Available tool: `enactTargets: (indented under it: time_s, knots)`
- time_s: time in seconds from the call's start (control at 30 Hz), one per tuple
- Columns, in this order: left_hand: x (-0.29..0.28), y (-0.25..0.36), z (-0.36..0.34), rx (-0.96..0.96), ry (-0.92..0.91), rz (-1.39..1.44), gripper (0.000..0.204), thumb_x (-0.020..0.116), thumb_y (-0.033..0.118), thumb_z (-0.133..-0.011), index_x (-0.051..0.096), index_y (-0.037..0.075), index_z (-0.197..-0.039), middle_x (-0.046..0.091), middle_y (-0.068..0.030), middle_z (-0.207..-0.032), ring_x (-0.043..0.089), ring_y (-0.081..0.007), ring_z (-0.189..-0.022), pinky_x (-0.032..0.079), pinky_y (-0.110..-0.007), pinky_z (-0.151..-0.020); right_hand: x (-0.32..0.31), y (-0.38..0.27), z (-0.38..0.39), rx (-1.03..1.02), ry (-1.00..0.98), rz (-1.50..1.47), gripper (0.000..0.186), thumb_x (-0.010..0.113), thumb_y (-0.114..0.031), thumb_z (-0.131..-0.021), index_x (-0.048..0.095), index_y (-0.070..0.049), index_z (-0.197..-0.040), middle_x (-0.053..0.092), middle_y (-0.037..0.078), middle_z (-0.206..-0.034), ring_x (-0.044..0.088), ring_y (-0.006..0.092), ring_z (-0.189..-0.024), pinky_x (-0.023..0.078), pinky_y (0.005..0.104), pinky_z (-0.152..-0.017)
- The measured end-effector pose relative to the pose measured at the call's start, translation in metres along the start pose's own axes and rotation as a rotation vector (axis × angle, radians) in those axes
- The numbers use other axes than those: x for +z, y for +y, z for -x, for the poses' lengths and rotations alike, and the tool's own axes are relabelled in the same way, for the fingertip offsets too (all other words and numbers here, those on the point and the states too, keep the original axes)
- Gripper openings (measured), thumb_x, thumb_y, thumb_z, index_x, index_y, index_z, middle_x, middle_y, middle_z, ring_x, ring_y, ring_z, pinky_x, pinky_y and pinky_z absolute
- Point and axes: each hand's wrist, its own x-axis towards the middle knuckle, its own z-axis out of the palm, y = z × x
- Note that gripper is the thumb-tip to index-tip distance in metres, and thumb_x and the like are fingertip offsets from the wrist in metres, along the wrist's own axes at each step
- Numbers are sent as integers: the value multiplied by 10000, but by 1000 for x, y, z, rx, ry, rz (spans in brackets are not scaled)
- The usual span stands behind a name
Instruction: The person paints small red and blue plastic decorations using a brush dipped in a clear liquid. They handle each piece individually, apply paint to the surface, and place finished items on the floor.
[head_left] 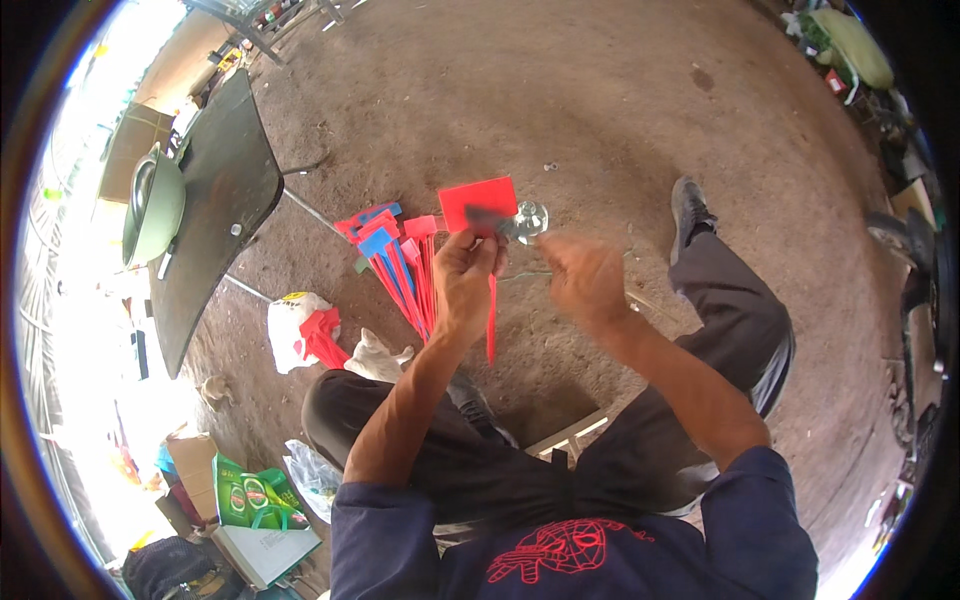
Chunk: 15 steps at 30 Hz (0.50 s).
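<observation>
My left hand (468, 280) is closed around a red flat piece (478, 195), rectangular at the top, with a thin red strip hanging below the fingers. Against its face lies a dark grey part, joined to or overlapping a clear round object (530, 221); I cannot make out its kind. Just right of that object is my right hand (588, 275), its fingers smeared by motion. On the ground to the left, a fanned pile of similar red and blue long-handled pieces (400, 262) lies close to my left hand.
A dark table (225, 190) bearing a green basin (160, 210) stands at the left. Near my knee are a white bag (293, 330) with red pieces and a pale, cat-like shape (375, 358). Boxes and a green bag (255, 495) lie lower left; clutter lines the right edge.
</observation>
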Motion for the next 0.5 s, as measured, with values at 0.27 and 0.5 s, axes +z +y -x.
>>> enactTargets:
  time_s: [0.27, 0.5]
  knots:
    - [0, -2, 1, -2, 75, -121, 104, 539, -19, -965, 634, -11, -1006, 639, -41, -888, 533, -106, -702, 412, -255, -612, 9, 7, 6, -50, -32, 56, 117, 545, -46, -833, 657, -50, -864, 650, 155, -767, 651, 351, -692, 492, 437, -573]
    - [3, -3, 5, -16, 17, -104, 102, 532, -25, -966, 632, -7, -970, 634, -36, -860, 533, -101, -690, 410, -255, -600, 10, -3, 5, 3, -20, -10, 102, 574, -29, -803, 659, -49, -856, 652, 162, -767, 655, 354, -712, 501, 437, -594]
